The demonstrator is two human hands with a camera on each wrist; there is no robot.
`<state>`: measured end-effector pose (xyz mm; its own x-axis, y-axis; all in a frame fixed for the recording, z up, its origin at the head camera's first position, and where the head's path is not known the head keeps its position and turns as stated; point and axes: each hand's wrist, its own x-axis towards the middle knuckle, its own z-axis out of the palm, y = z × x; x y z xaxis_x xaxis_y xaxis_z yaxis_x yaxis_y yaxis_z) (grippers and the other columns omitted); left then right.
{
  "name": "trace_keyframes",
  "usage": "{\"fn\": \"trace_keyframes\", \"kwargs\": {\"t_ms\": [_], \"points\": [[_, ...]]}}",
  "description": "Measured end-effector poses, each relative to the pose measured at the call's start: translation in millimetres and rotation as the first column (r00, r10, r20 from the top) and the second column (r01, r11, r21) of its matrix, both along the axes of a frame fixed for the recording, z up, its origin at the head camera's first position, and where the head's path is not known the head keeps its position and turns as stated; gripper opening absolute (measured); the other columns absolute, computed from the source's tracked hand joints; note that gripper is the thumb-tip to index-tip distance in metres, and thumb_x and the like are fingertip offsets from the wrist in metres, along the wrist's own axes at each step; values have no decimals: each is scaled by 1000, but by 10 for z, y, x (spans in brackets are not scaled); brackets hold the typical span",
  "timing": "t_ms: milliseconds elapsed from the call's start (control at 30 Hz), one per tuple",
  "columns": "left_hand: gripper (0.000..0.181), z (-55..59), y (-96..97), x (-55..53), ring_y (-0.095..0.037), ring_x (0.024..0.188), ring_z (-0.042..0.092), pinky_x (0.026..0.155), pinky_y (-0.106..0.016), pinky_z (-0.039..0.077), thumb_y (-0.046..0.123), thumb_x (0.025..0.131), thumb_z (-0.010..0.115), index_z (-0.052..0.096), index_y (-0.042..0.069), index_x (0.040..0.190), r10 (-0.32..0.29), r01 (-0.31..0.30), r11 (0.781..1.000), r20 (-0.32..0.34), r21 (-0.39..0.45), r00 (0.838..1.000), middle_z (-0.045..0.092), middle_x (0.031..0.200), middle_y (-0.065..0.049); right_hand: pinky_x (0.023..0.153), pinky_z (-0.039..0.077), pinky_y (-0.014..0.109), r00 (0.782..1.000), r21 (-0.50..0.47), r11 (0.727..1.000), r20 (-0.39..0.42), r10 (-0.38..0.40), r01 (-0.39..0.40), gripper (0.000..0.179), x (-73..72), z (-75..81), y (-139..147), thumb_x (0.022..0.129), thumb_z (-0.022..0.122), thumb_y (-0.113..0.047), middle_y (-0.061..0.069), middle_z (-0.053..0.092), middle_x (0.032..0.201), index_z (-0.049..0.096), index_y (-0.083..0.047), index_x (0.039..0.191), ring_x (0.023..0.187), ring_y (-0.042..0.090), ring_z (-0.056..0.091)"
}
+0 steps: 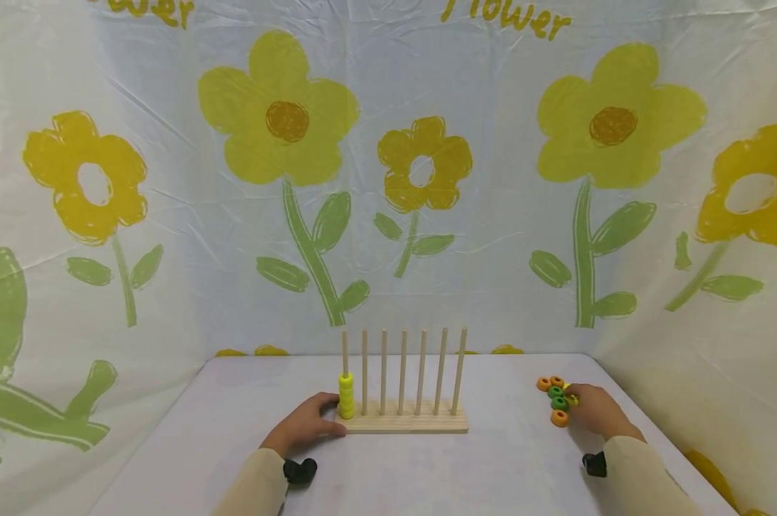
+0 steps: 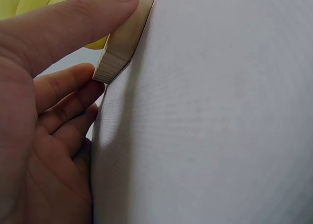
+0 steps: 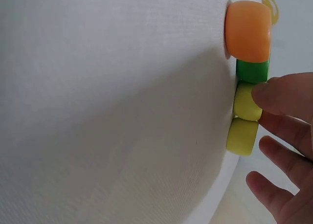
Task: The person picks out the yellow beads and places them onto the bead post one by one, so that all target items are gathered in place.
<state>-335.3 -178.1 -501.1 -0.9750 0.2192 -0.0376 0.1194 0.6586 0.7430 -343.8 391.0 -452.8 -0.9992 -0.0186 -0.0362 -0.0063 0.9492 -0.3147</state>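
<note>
A wooden peg rack [image 1: 401, 424] stands on the table with several upright pegs in a row. Its leftmost peg carries a stack of yellow beads [image 1: 346, 396]. My left hand [image 1: 307, 424] grips the left end of the rack's base, thumb along the front and fingers behind. To the right of the rack, my right hand [image 1: 598, 410] is at a group of loose beads. In the right wrist view its thumb and index finger pinch a yellow bead [image 3: 246, 102], which sits low at the table between a green bead [image 3: 252, 71] and another yellow bead [image 3: 242, 137].
Orange beads [image 1: 559, 418] and green beads [image 1: 559, 403] lie loosely grouped beside the right hand. A white cloth covers the table [image 1: 414, 473]. Behind and around it hangs a flower-printed curtain [image 1: 492, 272].
</note>
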Motion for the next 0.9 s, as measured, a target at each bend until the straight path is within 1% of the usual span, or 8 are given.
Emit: {"fn": "trace_keyframes", "kwargs": {"t_ms": [133,267,400,500,633,733,800,900], "points": [[81,21,7,13,-41,137,39,111,-64,30,42,67,86,54,10,135,-3,3,1000,3,-1,1000,49,144,-15,97,43,64,1000,-2,1000,-5,-5,5,31,-15,-2,3,89,65,-8,31,59,120,62,6,116,111,50,53],[81,33,8,21,-42,136,39,111,-64,30,42,68,86,55,10,135,-5,5,1000,-6,-3,1000,49,144,-16,92,47,61,1000,-10,1000,-8,-8,8,27,-20,-7,0,89,65,-7,26,63,113,62,5,113,104,44,57],[81,24,10,20,-42,136,39,111,-64,30,42,68,86,54,10,135,0,0,1000,-3,-4,1000,49,144,-16,88,50,58,1000,-16,1000,-14,-5,5,22,-9,1,-8,89,64,-5,22,65,105,63,4,109,96,38,60],[82,5,14,14,-42,137,39,111,-64,30,43,67,86,54,10,135,8,-8,1000,6,-10,1000,49,144,-16,87,50,57,1000,-10,1000,-21,-1,0,22,-15,-21,4,89,62,-4,20,66,104,62,4,109,95,36,60],[82,-7,10,3,-42,137,39,111,-64,30,44,67,86,54,10,135,6,-6,1000,3,-18,1000,49,144,-16,91,48,60,1000,-7,1000,-15,-10,10,26,-25,-42,10,89,61,-4,26,64,110,61,7,112,101,42,59],[82,1,6,2,-41,137,39,111,-64,30,44,67,86,54,10,135,0,0,1000,2,-16,1000,49,144,-16,95,46,62,1000,-11,1000,5,-29,29,30,-23,-30,5,90,60,-6,30,61,116,61,10,116,106,46,57],[82,11,3,3,-41,137,39,111,-63,30,44,67,86,55,11,135,-2,2,1000,1,-15,1000,49,144,-15,94,46,62,1000,-7,1000,10,-28,28,34,-27,-26,11,90,62,-9,30,60,115,60,12,117,105,47,56],[81,28,-3,5,-41,137,39,111,-63,30,44,68,85,54,10,135,-10,10,1000,-4,-17,1000,50,144,-15,94,47,61,1000,-16,999,4,-27,27,38,-43,-15,26,87,65,-11,28,60,110,60,12,117,100,42,58]]}}
